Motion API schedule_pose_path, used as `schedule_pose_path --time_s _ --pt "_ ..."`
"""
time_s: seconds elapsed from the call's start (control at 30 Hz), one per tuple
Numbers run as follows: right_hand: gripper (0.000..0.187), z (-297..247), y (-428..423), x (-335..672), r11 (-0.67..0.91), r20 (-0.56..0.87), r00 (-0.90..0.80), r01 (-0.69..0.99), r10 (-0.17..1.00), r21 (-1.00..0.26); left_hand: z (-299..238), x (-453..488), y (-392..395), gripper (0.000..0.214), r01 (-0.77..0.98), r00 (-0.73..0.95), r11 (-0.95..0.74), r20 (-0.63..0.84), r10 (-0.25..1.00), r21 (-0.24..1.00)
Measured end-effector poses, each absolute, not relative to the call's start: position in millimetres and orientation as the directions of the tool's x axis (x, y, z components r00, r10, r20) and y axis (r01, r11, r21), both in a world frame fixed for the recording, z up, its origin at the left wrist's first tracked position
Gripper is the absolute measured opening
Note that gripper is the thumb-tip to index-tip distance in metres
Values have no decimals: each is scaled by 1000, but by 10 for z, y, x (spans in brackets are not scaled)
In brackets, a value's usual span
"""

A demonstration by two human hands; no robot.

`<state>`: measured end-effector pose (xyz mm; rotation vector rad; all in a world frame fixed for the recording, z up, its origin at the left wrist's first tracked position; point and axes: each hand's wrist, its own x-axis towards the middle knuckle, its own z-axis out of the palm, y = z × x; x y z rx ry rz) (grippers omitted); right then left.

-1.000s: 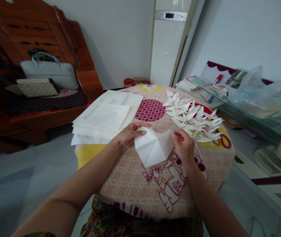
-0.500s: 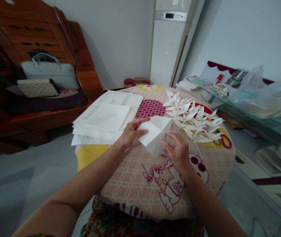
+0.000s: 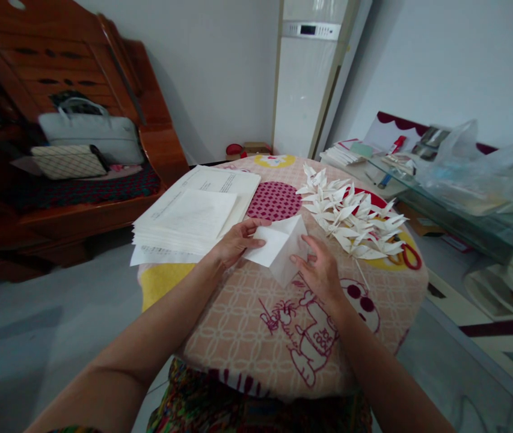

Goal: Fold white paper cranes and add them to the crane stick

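A white sheet of paper (image 3: 287,252), creased into two angled panels, is held just above the round table. My left hand (image 3: 237,242) pinches its left edge, with the thumb on top and the fingers behind. On the other side, my right hand (image 3: 320,267) grips the right edge between thumb and index finger. Left of the hands lies a stack of printed paper (image 3: 184,186) with smaller square sheets (image 3: 202,210) on top. Several folded white paper cranes (image 3: 350,210) are bunched together at the table's right side.
A patterned cloth (image 3: 233,325) under clear plastic covers the table. Red-handled scissors (image 3: 412,257) lie by the cranes near the right edge. A glass shelf (image 3: 454,210) with plastic bags stands to the right, a wooden bench (image 3: 161,144) with bags to the left.
Both hands have shifted slightly left with the sheet. The sheet's left panel has tilted flatter, and the fold between the panels shows more sharply.
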<state>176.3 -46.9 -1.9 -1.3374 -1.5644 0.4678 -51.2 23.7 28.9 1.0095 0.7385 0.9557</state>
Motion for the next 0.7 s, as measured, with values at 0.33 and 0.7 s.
schedule_pose_path --time_s 0.33,0.7 --pt "32 55 -408 1863 260 247 311 0 918 -966 255 -473 231 25 -271 216 171 -113 970 947" --pt "15 -18 -325 2033 177 272 314 298 910 -938 206 -559 203 40 -13 245 171 -163 956 985"
